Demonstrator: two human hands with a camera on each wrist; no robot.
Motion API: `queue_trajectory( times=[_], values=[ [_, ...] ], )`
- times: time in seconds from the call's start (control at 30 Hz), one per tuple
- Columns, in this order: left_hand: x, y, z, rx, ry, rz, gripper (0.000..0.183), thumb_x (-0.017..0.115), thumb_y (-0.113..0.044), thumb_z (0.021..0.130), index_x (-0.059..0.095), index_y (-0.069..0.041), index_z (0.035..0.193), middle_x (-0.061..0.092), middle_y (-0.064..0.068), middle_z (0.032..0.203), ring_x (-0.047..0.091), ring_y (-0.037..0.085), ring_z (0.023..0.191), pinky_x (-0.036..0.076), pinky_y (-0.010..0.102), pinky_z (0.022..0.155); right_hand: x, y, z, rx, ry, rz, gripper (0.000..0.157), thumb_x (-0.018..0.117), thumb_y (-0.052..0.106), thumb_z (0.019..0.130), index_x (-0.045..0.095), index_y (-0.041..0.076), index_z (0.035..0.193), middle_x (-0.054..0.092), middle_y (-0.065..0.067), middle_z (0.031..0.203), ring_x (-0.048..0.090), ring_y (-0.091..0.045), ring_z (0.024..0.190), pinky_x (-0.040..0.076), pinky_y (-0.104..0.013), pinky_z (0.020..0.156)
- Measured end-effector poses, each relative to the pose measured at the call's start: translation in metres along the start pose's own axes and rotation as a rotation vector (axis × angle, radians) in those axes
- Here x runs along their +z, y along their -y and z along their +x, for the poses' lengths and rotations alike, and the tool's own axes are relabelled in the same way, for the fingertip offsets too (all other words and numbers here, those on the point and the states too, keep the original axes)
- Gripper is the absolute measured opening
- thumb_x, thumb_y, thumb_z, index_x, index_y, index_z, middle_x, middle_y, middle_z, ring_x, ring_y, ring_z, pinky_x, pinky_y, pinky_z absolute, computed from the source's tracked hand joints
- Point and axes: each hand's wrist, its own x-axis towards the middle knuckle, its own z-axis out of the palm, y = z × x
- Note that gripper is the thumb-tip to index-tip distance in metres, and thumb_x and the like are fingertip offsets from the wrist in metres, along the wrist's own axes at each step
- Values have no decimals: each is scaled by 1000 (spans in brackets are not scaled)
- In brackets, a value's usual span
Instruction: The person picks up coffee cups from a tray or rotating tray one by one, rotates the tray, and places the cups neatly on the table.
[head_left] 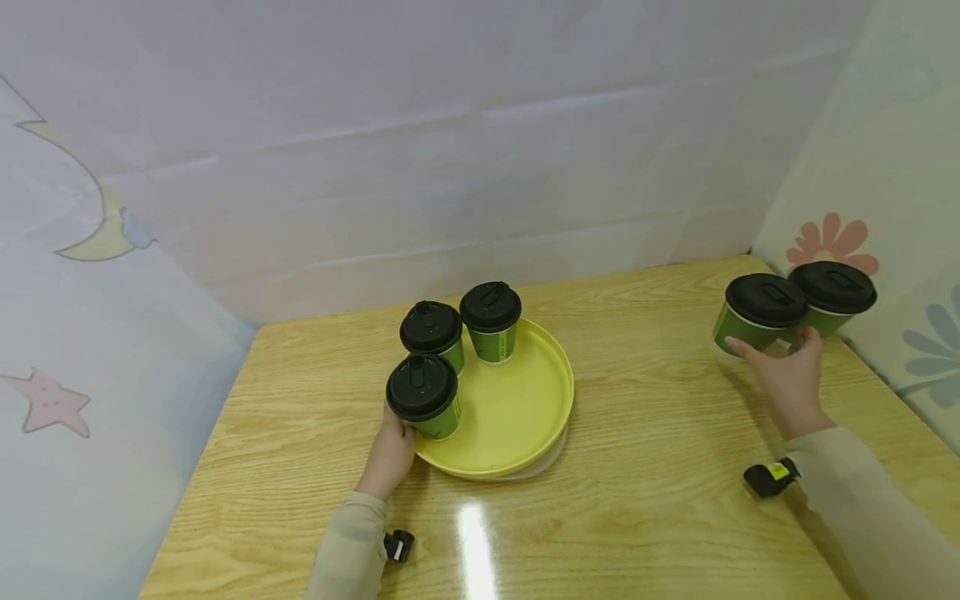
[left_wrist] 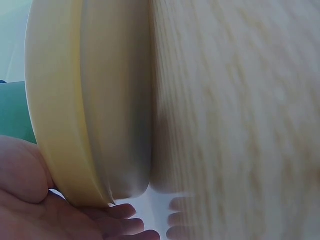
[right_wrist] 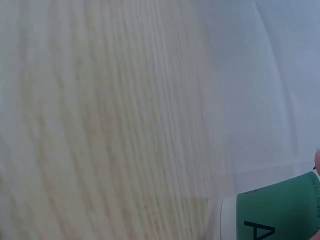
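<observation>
A round yellow tray (head_left: 517,408) carries three green paper cups with black lids: a front cup (head_left: 438,423), one behind it (head_left: 452,353) and a back cup (head_left: 492,343). My left hand (head_left: 392,454) grips the tray's left rim by the front cup. In the left wrist view its thumb (left_wrist: 22,170) lies over the rim and its fingers reach underneath. Far to the right, my right hand (head_left: 791,379) holds a lidded green cup (head_left: 738,329), thumb on its near left side. Another lidded green cup (head_left: 825,321) stands close behind on the right, partly hidden.
A pale round base (head_left: 551,454) shows beneath the tray on the wooden table (head_left: 637,492). White sheeting (head_left: 480,167) hangs behind the table's back edge. A printed side sheet (head_left: 900,358) rises close to the right-hand cups.
</observation>
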Motion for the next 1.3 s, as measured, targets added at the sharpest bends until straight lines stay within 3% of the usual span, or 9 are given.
queue_trajectory(
  times=[0.33, 0.77, 0.9, 1.07, 1.3],
  values=[
    [-2, -3, 1, -29, 10, -3, 54, 28, 1, 101, 5, 10, 149, 28, 39, 146, 31, 47, 135, 28, 56, 109, 3, -4, -15, -16, 15, -11, 101, 66, 30, 91, -10, 11, 154, -8, -12, 160, -7, -26, 147, 9, -40, 118],
    [-2, 1, 1, -26, 17, -1, 54, 28, 1, 100, 5, 10, 148, 30, 40, 144, 34, 48, 132, 31, 57, 107, 9, -3, -30, 23, 16, 58, 99, 66, 25, 91, -9, 11, 154, -8, -10, 161, -8, -22, 147, 11, -35, 117],
    [-2, 1, 1, -21, 14, 0, 54, 28, 2, 100, 6, 10, 148, 30, 40, 144, 34, 48, 132, 31, 57, 108, 11, -2, -35, 4, 26, 76, 95, 66, 23, 92, -5, 11, 155, -6, -12, 161, -6, -24, 147, 9, -35, 117],
    [-2, 0, 1, -21, 16, 0, 53, 28, 1, 100, 6, 10, 148, 30, 40, 144, 34, 48, 133, 31, 57, 108, 13, -2, -40, -21, 42, 22, 93, 63, 27, 93, -3, 9, 155, -4, -17, 160, -1, -31, 147, 9, -40, 118],
    [-2, 0, 1, -16, 15, 2, 52, 28, 1, 101, 7, 8, 148, 32, 40, 143, 37, 48, 131, 32, 57, 107, 19, -1, -44, -66, 35, 60, 87, 65, 21, 93, 6, 10, 155, 3, -16, 159, 4, -31, 146, 12, -43, 118]
  ],
)
